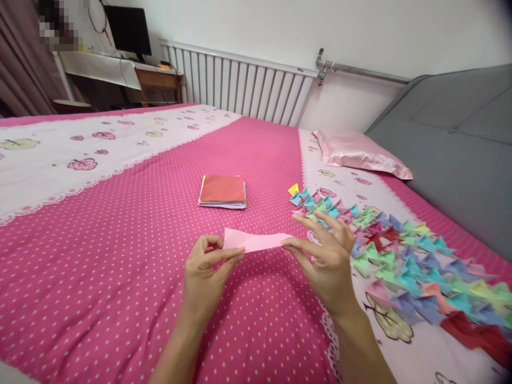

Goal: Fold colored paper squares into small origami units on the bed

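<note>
A strip of folded pink paper [262,242] is held between my two hands above the polka-dot bedspread. My left hand [210,266] pinches its left part between thumb and fingers. The paper's right end is pinched by my right hand [326,253], whose other fingers are lifted and spread. Beyond the hands lies a stack of square coloured paper [222,189] with a red sheet on top. To the right of my right hand, many folded paper boats [412,272] in several colours sit in rows on the bed.
A pink satin pillow [360,154] rests by the grey headboard [448,122]. A white radiator [240,82] stands against the wall behind the bed. At the far left a desk [156,79] bears a monitor [128,31].
</note>
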Demonstrator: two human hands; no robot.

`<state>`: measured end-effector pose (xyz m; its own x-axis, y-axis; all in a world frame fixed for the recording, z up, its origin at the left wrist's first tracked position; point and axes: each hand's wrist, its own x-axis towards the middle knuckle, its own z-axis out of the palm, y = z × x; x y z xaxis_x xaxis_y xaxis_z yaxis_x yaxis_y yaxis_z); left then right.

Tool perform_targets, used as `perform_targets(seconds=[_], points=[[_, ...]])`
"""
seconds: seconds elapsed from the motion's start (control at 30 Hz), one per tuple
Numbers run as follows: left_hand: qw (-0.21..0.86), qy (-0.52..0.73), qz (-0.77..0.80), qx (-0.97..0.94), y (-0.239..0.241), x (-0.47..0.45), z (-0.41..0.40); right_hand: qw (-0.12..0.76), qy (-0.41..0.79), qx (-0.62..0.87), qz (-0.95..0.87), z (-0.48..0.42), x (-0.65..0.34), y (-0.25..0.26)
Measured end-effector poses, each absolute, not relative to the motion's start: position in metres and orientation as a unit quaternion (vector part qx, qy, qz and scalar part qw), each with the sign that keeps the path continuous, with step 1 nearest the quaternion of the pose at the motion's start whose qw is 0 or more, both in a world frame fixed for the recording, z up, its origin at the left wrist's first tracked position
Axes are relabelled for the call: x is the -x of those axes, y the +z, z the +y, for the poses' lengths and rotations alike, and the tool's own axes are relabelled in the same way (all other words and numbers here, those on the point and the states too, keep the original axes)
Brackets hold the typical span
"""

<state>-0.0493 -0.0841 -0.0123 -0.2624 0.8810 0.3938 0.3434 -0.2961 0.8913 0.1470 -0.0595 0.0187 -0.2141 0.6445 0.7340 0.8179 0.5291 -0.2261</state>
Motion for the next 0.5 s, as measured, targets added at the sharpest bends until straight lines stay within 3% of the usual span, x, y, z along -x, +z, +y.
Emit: perform_targets(seconds=[0.17,0.33,0.5], points=[[0.266,0.588,0.544,-0.536,-0.0106,0.0492,-0.0845,0.437,-0.038,0.486,-0.756,-0.0587,-0.1558,0.0233],[0.326,0.606,0.547,-0.476,-0.0060,0.0514,-0.0855,0.495,0.207,0.510,-0.672,-0.0624,-0.1525,0.0275],[0.482,0.581,0.520,-0.400,-0.0040,0.0507,-0.0881,0.526,0.403,0.516,-0.543,-0.0632,-0.1512,0.0238]])
